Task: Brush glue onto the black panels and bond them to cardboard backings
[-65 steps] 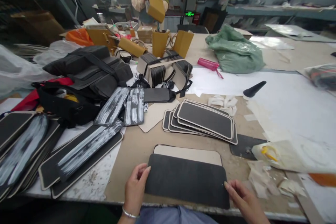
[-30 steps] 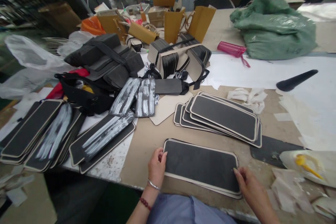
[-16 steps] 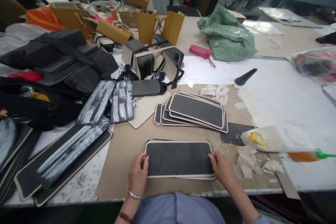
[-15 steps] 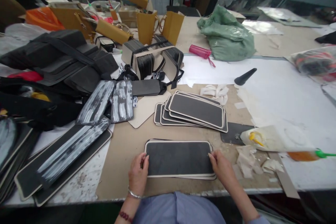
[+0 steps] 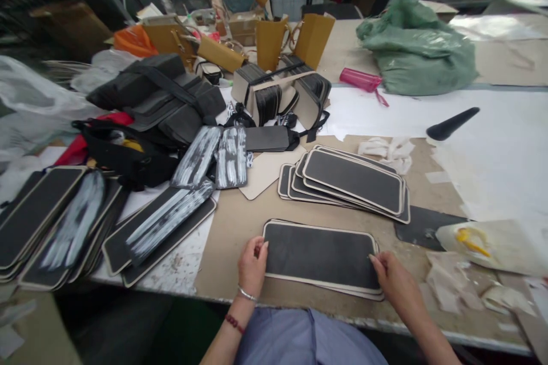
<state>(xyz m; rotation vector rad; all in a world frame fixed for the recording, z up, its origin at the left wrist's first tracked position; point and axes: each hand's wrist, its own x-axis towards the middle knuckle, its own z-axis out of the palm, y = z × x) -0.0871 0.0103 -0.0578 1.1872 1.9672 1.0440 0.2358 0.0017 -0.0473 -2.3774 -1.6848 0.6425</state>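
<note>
A black rectangular panel [image 5: 321, 255] with a cream border and rounded corners lies on top of similar panels, whose edges show beneath it. My left hand [image 5: 252, 267] is closed at its left end, thumb and fingers pinching the edge. At the opposite end my right hand [image 5: 396, 280] grips the edge between thumb and fingers. Just behind is a fanned stack of bordered black panels [image 5: 353, 179]. Both hands rest close to the brown board [image 5: 231, 239] that covers this part of the table.
Panels smeared with white [image 5: 169, 222] lie to the left, near more stacked panels [image 5: 36, 222]. Behind them stand black bundles [image 5: 171, 97] and strapped cream-edged pieces [image 5: 278, 91]. On the right are a clear bag with something yellow [image 5: 488, 245], crumpled scraps [image 5: 451, 282] and a green sack [image 5: 423, 51].
My view has swung left, so everything sits farther right and more panels show at the left. Both hands stay at the ends of the same panel.
</note>
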